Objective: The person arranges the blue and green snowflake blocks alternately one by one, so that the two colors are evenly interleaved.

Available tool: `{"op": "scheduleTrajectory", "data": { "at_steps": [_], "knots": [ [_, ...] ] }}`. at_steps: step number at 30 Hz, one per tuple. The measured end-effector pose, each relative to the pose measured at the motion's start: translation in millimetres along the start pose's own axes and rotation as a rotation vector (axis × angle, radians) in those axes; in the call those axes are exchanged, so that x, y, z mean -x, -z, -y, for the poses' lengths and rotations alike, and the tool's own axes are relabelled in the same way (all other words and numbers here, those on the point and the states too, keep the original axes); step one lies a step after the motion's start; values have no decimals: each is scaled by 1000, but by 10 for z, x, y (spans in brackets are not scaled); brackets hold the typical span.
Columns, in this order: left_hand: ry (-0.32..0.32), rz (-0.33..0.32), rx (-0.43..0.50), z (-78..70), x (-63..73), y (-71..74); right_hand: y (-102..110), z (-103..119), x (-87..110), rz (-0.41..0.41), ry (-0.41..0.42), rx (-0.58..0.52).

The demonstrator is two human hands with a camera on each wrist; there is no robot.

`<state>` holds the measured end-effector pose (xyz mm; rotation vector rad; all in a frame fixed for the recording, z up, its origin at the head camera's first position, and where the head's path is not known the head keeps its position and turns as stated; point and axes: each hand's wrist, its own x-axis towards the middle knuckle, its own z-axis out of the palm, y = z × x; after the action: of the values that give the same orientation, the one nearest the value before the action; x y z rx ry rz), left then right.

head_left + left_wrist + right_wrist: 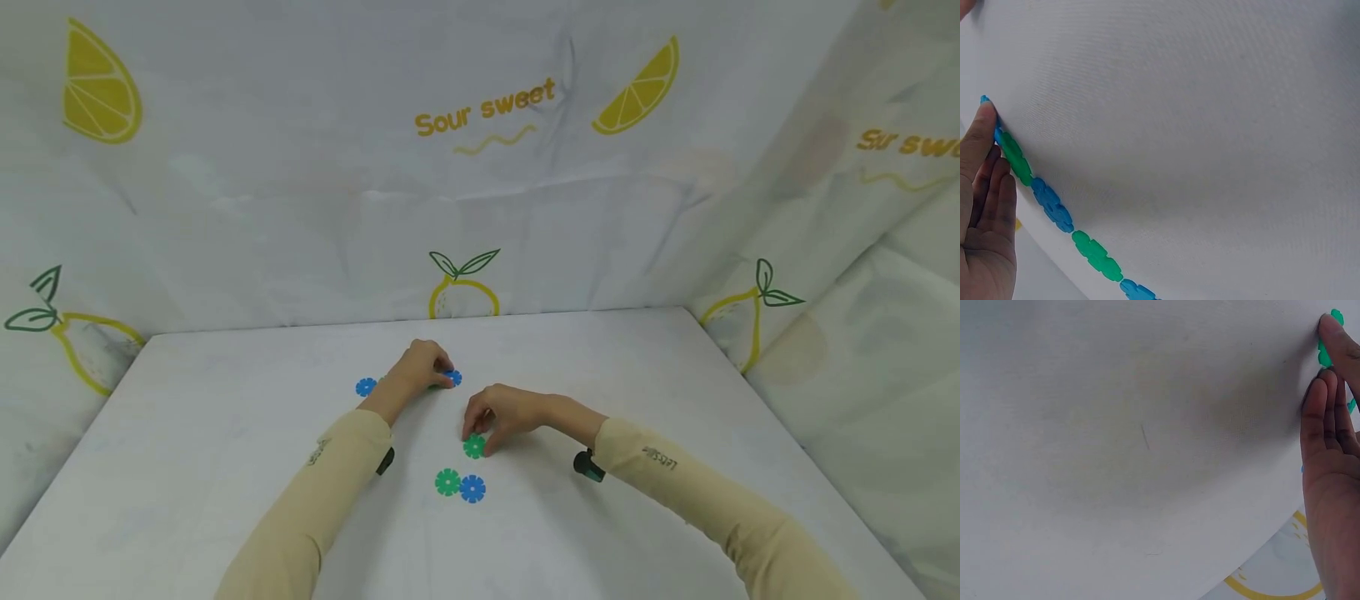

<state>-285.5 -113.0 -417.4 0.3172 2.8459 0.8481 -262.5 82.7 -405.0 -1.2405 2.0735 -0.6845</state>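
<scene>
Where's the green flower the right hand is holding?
The green flower is low in the head view's middle, between finger and thumb of the right hand, just above a blue flower in the picture.

Arms point(315, 492) outstretched, left grip point(422, 365) farther forward than right grip point(508, 408)

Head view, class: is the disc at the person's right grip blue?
No, the toothed disc at the right grip is plainly green.

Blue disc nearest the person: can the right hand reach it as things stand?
Likely yes: nothing covers the blue disc, and the right hand is close, though holding a green disc.
</scene>
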Motion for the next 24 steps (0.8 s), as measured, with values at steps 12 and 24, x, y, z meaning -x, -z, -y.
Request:
{"op": "scheduleTrajectory", "data": {
  "at_steps": [12, 24],
  "knots": [
    [-30, -3, -10, 37, -35, -9, 13, -67, 61, -81, 35, -23],
    [-8, 6, -5, 9, -8, 9, 71, -153, 133, -168, 14, -82]
  ]
}}
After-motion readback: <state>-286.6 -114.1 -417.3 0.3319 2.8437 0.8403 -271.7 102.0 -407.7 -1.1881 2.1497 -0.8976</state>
